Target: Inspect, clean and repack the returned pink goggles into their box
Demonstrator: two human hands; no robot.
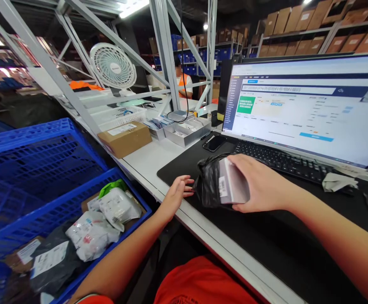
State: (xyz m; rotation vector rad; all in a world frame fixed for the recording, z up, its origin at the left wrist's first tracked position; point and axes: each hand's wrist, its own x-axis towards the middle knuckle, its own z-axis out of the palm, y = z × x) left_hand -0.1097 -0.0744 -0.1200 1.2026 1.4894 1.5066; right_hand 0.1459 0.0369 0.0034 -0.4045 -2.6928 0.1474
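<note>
A pale, flat-sided box [233,183] with a printed white label stands out of the mouth of a crinkled, glossy black plastic bag [207,181], above the near edge of a smooth black desk mat [177,166] on the white counter [147,166]. The right hand [258,183] has its grip clamped on the box from the right; the left hand [175,195] has its grip loosely apart, fingers curved at the bag's left side, though I cannot tell whether they touch it. Just beyond lie a glossy dark smartphone [215,142] and a ridged black keyboard [266,157], below a wide flat monitor [298,109]. Farther left are a shallow grey tray [184,139] and a brown cardboard carton [125,139]. At near left, a latticed blue plastic crate [60,203] holds wrinkled white plastic mailers [92,236] and a dark grey one [55,264].
</note>
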